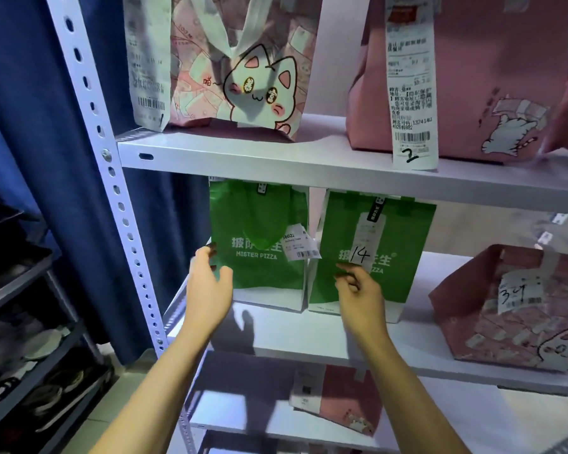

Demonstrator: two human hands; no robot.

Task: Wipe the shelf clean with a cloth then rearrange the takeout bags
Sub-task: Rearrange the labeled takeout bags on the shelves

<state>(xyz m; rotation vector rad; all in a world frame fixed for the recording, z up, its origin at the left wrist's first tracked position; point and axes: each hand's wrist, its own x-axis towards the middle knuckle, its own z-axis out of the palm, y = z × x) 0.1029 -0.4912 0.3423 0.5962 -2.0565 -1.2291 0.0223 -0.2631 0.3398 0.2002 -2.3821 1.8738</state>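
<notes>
Two green Mister Pizza bags stand side by side on the middle shelf point(295, 335). My left hand point(209, 286) hovers with fingers spread and lightly curled at the lower left edge of the left green bag point(259, 231), holding nothing. In front of the right green bag point(374, 250), marked 14, is my right hand point(361, 293), its fingers loosely curled and empty. A pink cat bag point(512, 309) marked 34 sits on the same shelf at the right. No cloth is in view.
The upper shelf point(243, 155) carries a pink cat bag point(243, 67) and a plain pink bag point(466, 77) with a receipt marked 2. Another pink bag point(338, 398) lies on the lower shelf. The perforated upright point(112, 178), a blue curtain point(30, 126) and a shoe rack point(30, 355) are at left.
</notes>
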